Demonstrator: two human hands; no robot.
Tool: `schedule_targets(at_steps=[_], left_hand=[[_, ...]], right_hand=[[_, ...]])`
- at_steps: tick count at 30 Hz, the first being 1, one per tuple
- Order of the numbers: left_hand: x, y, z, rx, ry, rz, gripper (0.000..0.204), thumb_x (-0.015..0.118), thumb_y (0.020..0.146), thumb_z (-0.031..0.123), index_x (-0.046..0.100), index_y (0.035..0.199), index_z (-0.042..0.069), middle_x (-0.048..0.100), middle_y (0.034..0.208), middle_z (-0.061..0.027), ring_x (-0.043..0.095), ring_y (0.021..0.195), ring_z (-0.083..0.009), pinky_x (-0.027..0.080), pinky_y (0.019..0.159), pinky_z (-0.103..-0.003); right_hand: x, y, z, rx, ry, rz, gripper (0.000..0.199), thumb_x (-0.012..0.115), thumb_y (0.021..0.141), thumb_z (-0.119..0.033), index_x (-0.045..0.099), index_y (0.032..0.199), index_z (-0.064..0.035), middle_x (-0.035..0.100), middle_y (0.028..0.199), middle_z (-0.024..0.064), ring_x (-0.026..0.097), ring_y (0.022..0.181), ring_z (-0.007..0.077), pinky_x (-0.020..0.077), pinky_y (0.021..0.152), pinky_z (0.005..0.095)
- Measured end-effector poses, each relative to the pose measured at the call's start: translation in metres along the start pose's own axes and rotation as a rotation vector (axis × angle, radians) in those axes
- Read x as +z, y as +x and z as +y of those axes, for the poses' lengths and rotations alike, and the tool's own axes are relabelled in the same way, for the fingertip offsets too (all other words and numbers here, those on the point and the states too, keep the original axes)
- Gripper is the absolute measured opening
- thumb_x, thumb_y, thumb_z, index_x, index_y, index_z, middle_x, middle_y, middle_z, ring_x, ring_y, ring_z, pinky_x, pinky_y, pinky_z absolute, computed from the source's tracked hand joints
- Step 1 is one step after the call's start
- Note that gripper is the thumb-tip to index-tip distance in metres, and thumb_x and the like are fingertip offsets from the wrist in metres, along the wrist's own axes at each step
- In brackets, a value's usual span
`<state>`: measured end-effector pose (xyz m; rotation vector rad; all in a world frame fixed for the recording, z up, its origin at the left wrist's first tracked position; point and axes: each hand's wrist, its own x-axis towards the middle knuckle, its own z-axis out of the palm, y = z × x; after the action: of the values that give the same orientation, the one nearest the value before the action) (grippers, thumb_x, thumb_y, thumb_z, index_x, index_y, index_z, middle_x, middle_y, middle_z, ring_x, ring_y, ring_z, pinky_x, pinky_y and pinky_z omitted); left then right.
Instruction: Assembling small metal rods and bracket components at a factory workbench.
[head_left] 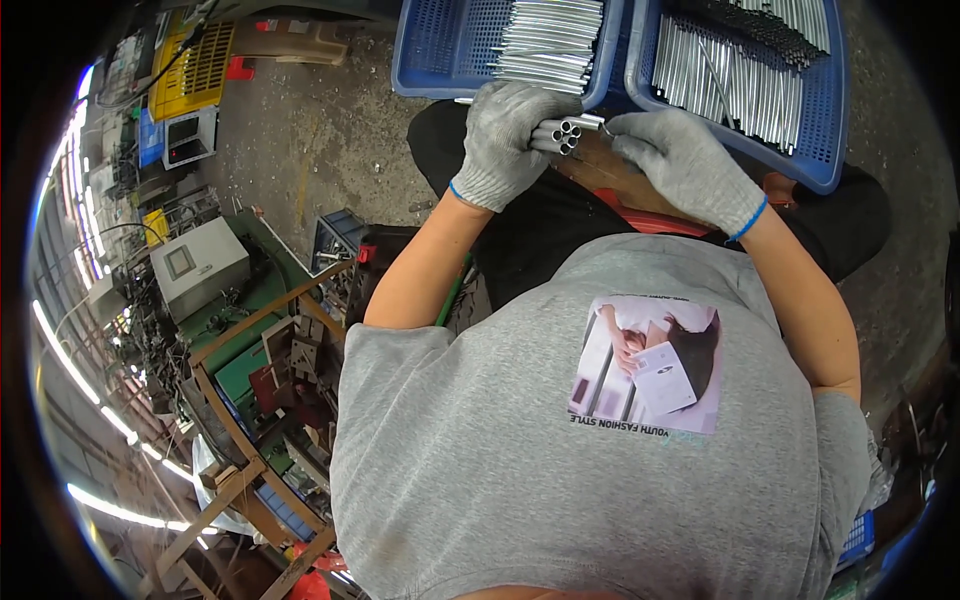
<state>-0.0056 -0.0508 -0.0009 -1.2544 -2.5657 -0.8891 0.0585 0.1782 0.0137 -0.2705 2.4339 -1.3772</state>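
Note:
In a grey knit glove, my left hand (503, 140) is wrapped round a small bundle of shiny metal tubes (560, 140), with their open ends toward the right. One tube (585, 121) sticks out farther than the others, toward my right hand (688, 160). That hand, gloved alike, has its thumb and fingers closed together at this tube's end. Something small and dark shows at the fingertips, too small to name. Beyond my hands are a blue basket (440, 88) with metal tubes lying in rows and a second blue basket (822, 172) with more tubes.
Left of me stand a grey control box (200, 262) on a green machine and a wooden frame (230, 490) with metal parts. A yellow crate (196, 62) is at the far left. Stained concrete floor (300, 130) lies between it and the baskets.

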Motion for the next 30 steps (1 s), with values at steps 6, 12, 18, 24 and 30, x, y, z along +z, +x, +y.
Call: schedule_targets(at_steps=[6,12,18,24,30], left_hand=[[0.006,0.01,-0.021,0.014,0.029,0.018,0.021,0.066,0.08,0.005,0.073,0.098,0.01,0.073,0.089,-0.0059,0.069,0.088,-0.0269,0.049,0.082,-0.038],[0.038,0.021,-0.072,-0.094,0.13,-0.118,0.026,0.067,0.082,0.008,0.072,0.107,0.013,0.072,0.09,-0.0093,0.069,0.086,-0.0316,0.052,0.079,-0.042],[0.06,0.02,-0.097,-0.113,0.171,-0.246,0.033,0.068,0.084,0.011,0.069,0.116,0.018,0.072,0.093,-0.0124,0.068,0.088,-0.0342,0.054,0.078,-0.045],[0.018,0.018,-0.051,-0.117,0.051,-0.355,0.04,0.064,0.087,0.005,0.062,0.126,0.01,0.072,0.096,-0.0144,0.068,0.088,-0.0361,0.054,0.079,-0.045],[0.015,0.001,-0.04,-0.09,-0.114,-0.282,0.042,0.062,0.084,-0.001,0.059,0.126,0.002,0.071,0.094,-0.0155,0.068,0.085,-0.0353,0.054,0.078,-0.042]], right_hand=[[-0.004,0.013,0.012,0.003,0.077,0.102,0.029,0.058,0.098,-0.018,0.069,0.116,0.0028,0.073,0.094,0.0189,0.07,0.082,0.0244,0.0544,0.078,0.0339],[0.006,0.014,0.037,0.036,0.043,0.201,0.03,0.058,0.099,-0.019,0.069,0.115,0.0034,0.072,0.089,0.0182,0.067,0.074,0.0223,0.0525,0.071,0.034],[0.006,0.006,0.041,0.101,0.073,0.203,0.03,0.059,0.099,-0.019,0.069,0.115,0.0037,0.072,0.088,0.0196,0.068,0.074,0.0241,0.0529,0.072,0.0349],[0.003,-0.003,0.037,-0.011,-0.059,0.236,0.028,0.06,0.097,-0.017,0.069,0.113,0.0032,0.072,0.094,0.0209,0.071,0.084,0.0306,0.0544,0.078,0.037],[-0.003,-0.013,0.018,-0.091,-0.214,0.189,0.024,0.061,0.095,-0.015,0.071,0.11,0.0004,0.073,0.098,0.0199,0.071,0.089,0.0349,0.0553,0.081,0.0398]])
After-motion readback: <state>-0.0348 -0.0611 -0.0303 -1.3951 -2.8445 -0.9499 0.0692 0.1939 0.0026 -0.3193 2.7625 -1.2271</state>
